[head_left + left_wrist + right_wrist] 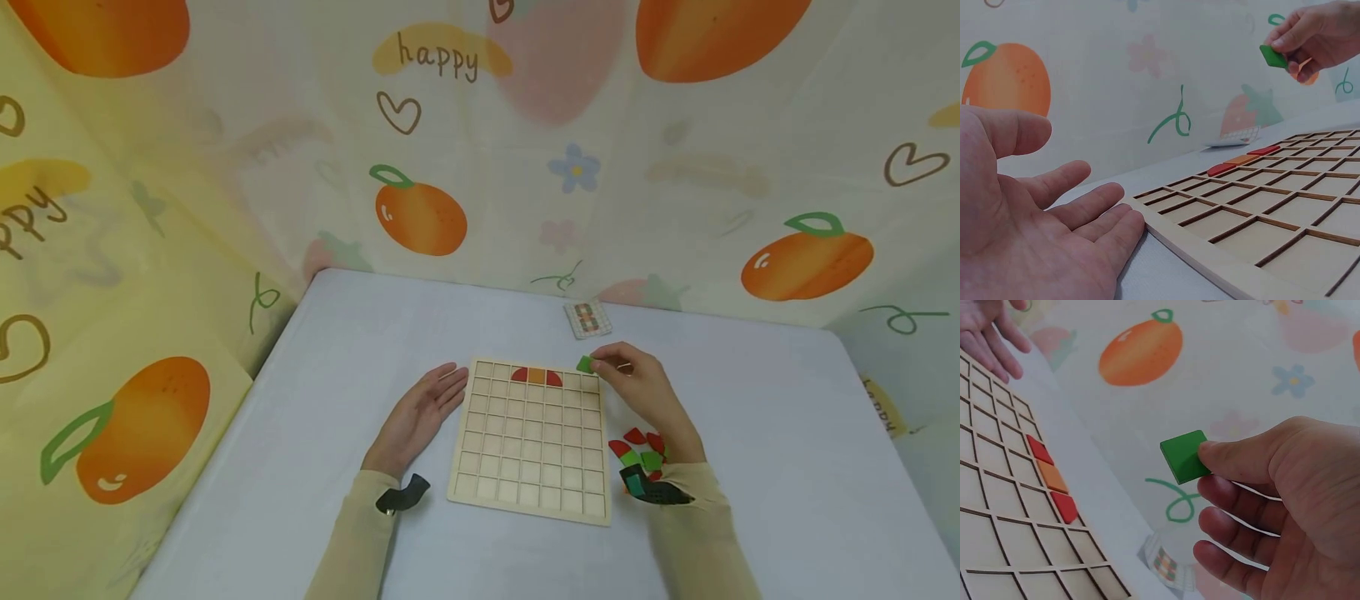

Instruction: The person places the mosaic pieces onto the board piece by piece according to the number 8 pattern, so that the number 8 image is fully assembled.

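My right hand [637, 387] pinches a green square tile [1184, 456] between thumb and index finger, raised over the far right corner of a wooden grid board [531, 429]. In the board's far row sit a red quarter-round tile [520, 375], an orange square tile [537, 377] and another red tile [554, 379], side by side. My left hand [422, 414] lies with straight, relaxed fingers along the board's left edge, palm turned up, fingertips right at the rim; it holds nothing.
Several loose red and green tiles [651, 460] lie right of the board, partly hidden beneath my right wrist. A stack of pattern cards [588, 319] rests behind the board. The white table [780, 433] meets a fruit-printed cloth [487, 167] at the back.
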Demonstrator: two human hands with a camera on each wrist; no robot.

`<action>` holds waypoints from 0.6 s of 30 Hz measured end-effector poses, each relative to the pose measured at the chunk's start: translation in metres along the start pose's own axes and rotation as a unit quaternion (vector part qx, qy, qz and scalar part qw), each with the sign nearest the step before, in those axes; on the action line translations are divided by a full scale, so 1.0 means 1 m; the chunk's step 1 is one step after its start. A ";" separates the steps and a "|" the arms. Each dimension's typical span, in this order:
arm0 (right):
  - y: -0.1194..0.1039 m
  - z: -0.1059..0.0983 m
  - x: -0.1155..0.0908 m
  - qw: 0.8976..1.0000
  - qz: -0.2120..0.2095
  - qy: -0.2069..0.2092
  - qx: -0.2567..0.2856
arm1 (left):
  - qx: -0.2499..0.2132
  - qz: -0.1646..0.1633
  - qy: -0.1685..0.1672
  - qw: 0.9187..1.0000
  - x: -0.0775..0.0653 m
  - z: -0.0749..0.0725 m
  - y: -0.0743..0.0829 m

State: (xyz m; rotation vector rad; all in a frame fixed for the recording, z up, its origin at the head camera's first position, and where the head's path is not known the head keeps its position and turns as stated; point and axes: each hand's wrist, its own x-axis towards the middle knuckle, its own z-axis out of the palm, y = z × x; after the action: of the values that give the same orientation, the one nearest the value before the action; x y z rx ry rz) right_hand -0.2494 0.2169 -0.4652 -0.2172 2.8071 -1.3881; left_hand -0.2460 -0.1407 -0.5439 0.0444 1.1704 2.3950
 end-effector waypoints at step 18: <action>0.006 0.034 0.003 0.997 0.041 -0.068 0.001 | 0.000 -0.001 0.006 1.000 0.000 0.000 0.000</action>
State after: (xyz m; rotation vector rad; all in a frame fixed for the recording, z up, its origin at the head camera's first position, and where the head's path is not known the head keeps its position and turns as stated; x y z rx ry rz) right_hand -0.2512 0.1927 -0.4904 -0.1869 2.6724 -1.3069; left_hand -0.2463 -0.1404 -0.5436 0.0295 1.1761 2.3971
